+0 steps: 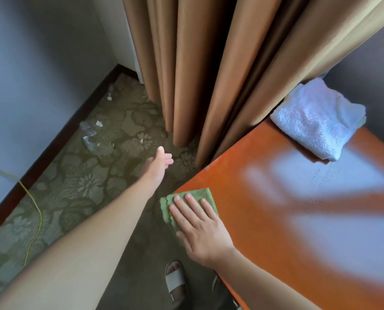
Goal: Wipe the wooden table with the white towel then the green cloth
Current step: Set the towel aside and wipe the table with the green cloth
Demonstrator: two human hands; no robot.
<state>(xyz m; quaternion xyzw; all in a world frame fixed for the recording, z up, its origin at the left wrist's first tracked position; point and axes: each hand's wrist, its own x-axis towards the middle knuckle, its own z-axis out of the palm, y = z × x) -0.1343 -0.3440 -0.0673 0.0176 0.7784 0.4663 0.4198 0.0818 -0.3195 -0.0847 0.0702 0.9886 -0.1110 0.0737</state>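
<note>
1. Right hand (201, 229): fingers straight and slightly spread, pressing the green cloth (187, 204) flat on the near corner of the wooden table (276, 220)
2. Left hand (161, 163): extended over the carpet, fingers relaxed, holding nothing
3. White towel (316, 119): folded, on the table's far end beside the curtain (209, 74)

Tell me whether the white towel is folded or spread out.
Folded. The white towel lies as a thick layered bundle at the far end of the wooden table, beside the curtain, with no hand on it.
</note>
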